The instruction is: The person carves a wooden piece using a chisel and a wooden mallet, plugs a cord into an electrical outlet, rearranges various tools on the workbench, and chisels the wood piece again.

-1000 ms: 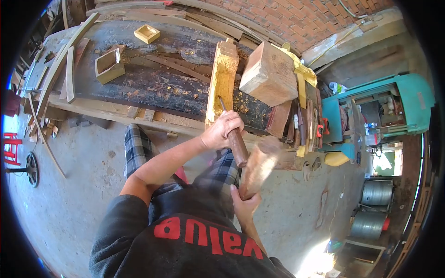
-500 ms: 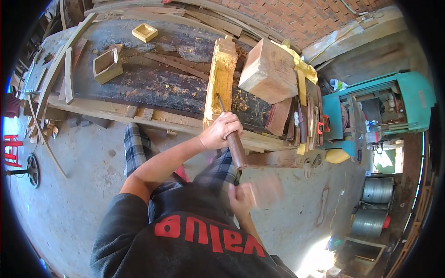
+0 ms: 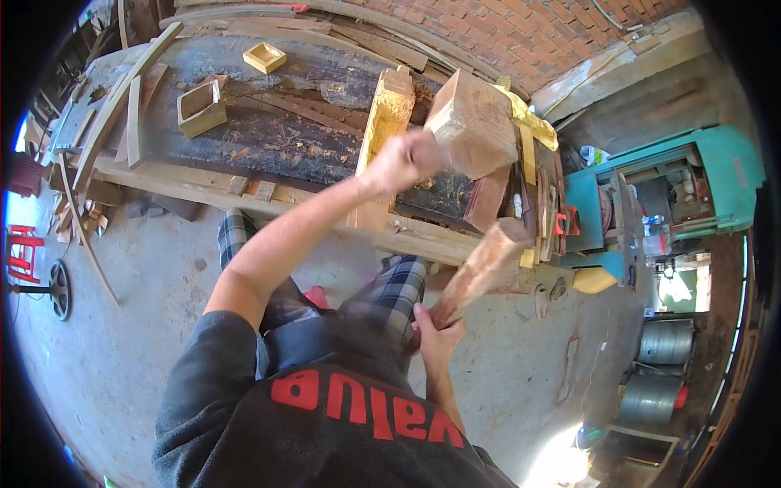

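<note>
My left hand (image 3: 399,165) is blurred by motion above the bench, closed round the wooden-handled chisel (image 3: 429,153); the blade cannot be made out. Under and beside that hand lies a long yellow wooden block (image 3: 390,107) with a hollow cut along it. My right hand (image 3: 439,329), low in front of my body, grips the narrow end of a wooden mallet (image 3: 490,262). The mallet's thick head points up and to the right, apart from the block. A big squared block of wood (image 3: 472,122) sits just right of the hollowed one.
The thick dark slab bench (image 3: 277,154) carries two small hollowed wooden boxes, one a yellow box (image 3: 264,57), the other a greenish box (image 3: 202,110). Long wooden strips (image 3: 122,102) lie at the left. A teal machine (image 3: 716,179) stands at the right.
My left hand has lifted up and to the right with the chisel, off the hollowed block. The mallet in my right hand has swung up and right. The view has shifted slightly.
</note>
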`<state>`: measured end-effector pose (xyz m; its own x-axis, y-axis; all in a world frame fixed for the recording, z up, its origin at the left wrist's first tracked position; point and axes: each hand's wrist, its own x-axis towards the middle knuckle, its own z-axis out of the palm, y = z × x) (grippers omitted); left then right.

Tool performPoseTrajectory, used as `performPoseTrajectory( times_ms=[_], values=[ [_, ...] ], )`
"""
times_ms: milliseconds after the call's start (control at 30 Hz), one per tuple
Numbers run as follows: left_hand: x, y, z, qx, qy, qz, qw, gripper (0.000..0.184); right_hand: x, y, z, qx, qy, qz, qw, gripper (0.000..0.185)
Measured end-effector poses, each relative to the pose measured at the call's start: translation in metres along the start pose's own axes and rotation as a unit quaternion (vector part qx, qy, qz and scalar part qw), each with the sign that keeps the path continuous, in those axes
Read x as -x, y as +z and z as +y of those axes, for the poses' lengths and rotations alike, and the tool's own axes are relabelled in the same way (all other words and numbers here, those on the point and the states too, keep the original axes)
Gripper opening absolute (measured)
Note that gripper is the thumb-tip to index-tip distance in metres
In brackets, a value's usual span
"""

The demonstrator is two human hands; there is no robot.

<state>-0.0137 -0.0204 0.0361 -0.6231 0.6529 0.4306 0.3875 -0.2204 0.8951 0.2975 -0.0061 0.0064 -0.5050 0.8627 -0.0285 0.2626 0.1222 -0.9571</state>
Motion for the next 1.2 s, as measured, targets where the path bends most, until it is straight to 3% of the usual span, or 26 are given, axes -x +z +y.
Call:
performPoseTrajectory(
  times_ms=[67, 100, 167, 267, 333, 400, 433, 467, 533, 567, 700, 767, 800, 867, 900, 1000, 1033, 1067, 1133, 1200],
  values=[
    [-0.015, -0.008, 0.030, 0.122, -0.058, 0.091, 0.987, 0.023, -0.003, -0.009, -0.001, -0.002, -0.045, 0.001, 0.999, 0.023],
    [-0.013, -0.009, 0.032, 0.117, -0.055, 0.087, 0.988, 0.023, -0.002, -0.011, 0.000, -0.004, -0.064, 0.012, 0.998, 0.022],
    [0.003, -0.008, 0.030, 0.026, 0.111, -0.001, 0.993, 0.024, 0.001, -0.013, -0.011, -0.014, -0.087, -0.002, 0.996, 0.022],
    [0.032, 0.011, 0.029, -0.067, 0.186, -0.011, 0.980, 0.030, 0.013, -0.018, -0.024, -0.016, -0.082, -0.017, 0.996, 0.025],
    [0.048, 0.019, 0.019, -0.065, 0.166, -0.014, 0.984, 0.030, 0.013, -0.021, -0.035, -0.012, -0.052, -0.018, 0.998, 0.026],
    [0.058, 0.025, 0.006, -0.056, 0.142, -0.018, 0.988, 0.030, 0.006, -0.031, -0.046, 0.176, -0.311, -0.134, 0.924, 0.030],
    [0.062, 0.026, 0.000, -0.079, 0.158, -0.017, 0.984, 0.030, 0.009, -0.020, -0.030, 0.044, -0.310, -0.089, 0.945, 0.029],
    [0.064, 0.028, -0.005, -0.103, 0.176, -0.014, 0.979, 0.030, 0.009, -0.014, -0.018, 0.048, -0.310, -0.090, 0.945, 0.029],
    [0.064, 0.031, -0.009, -0.098, 0.175, -0.005, 0.980, 0.030, 0.009, -0.004, -0.013, 0.170, -0.175, -0.043, 0.969, 0.032],
    [0.065, 0.031, -0.012, -0.094, 0.171, -0.006, 0.981, 0.030, 0.002, 0.002, -0.010, 0.158, -0.079, -0.058, 0.983, 0.040],
    [0.067, 0.031, -0.015, -0.094, 0.174, -0.003, 0.980, 0.029, 0.009, -0.003, -0.019, 0.110, -0.094, 0.000, 0.990, 0.034],
    [0.070, 0.032, -0.018, -0.088, 0.181, -0.012, 0.979, 0.028, 0.014, -0.011, -0.024, 0.310, -0.201, -0.045, 0.928, 0.026],
    [0.072, 0.032, -0.021, -0.085, 0.186, -0.016, 0.979, 0.027, 0.010, 0.011, -0.027, 0.057, -0.246, 0.036, 0.967, 0.024],
    [0.075, 0.033, -0.027, -0.082, 0.187, -0.031, 0.978, 0.027, 0.007, -0.005, 0.060, 0.184, -0.224, -0.049, 0.956, 0.024],
    [0.076, 0.033, -0.029, -0.092, 0.188, -0.044, 0.977, 0.026, 0.005, 0.014, 0.006, 0.152, -0.092, -0.052, 0.983, 0.027],
    [0.072, 0.030, -0.026, -0.094, 0.184, -0.054, 0.977, 0.025, 0.020, 0.011, 0.008, 0.153, -0.011, -0.001, 0.988, 0.034],
    [0.073, 0.030, -0.024, -0.087, 0.177, -0.053, 0.979, 0.025, 0.023, 0.008, 0.011, 0.134, -0.150, 0.017, 0.979, 0.034],
    [0.075, 0.030, -0.024, -0.084, 0.176, -0.053, 0.979, 0.025, 0.026, 0.008, 0.012, 0.137, -0.149, 0.018, 0.979, 0.034],
    [0.075, 0.030, -0.023, -0.072, 0.182, -0.039, 0.980, 0.024, 0.026, 0.011, 0.007, 0.276, -0.044, -0.009, 0.960, 0.027],
    [0.072, 0.032, -0.021, -0.086, 0.180, -0.042, 0.979, 0.025, 0.021, 0.014, 0.003, 0.223, -0.050, 0.003, 0.974, 0.023]
  ],
)
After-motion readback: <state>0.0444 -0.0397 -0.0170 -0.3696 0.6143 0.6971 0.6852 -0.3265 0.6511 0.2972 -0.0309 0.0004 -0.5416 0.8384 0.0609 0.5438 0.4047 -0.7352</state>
